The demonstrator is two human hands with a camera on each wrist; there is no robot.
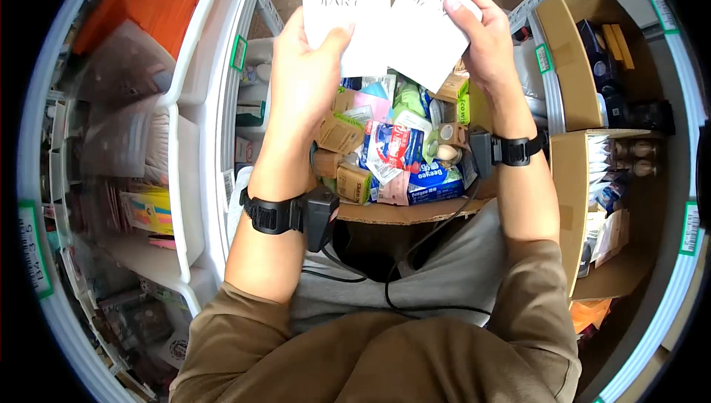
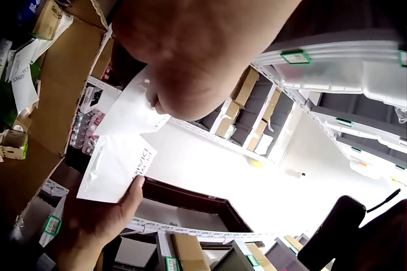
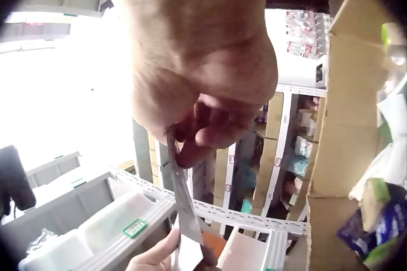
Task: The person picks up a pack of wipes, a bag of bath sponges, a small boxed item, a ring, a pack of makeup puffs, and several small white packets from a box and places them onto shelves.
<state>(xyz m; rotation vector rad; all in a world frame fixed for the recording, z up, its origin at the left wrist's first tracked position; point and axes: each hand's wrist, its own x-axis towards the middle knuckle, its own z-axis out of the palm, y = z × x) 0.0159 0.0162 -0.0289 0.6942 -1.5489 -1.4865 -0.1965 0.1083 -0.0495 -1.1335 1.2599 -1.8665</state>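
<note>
- Packet one (image 1: 363, 3), white, flat and lettered PERFECT DIARY, and packet two (image 1: 428, 40), tilted beside it, are both raised over the open cardboard box (image 1: 407, 214); we cannot tell whether they touch.
- We see the left hand (image 1: 306, 66) pinching packet one at its outer edge, thumb in front; the right hand (image 1: 490, 41) grips packet two near its upper outer corner, thumb over some lettering.
- Both look light, thin and fairly stiff to us, perhaps slick-faced.
- We would take hold by the outer edges, thumb flat, pressing gently, since squeezing might crease them.
- Below, we see a blue Deeyeo pack (image 1: 437, 181) and a brown WIPES carton (image 1: 354, 183).
</note>
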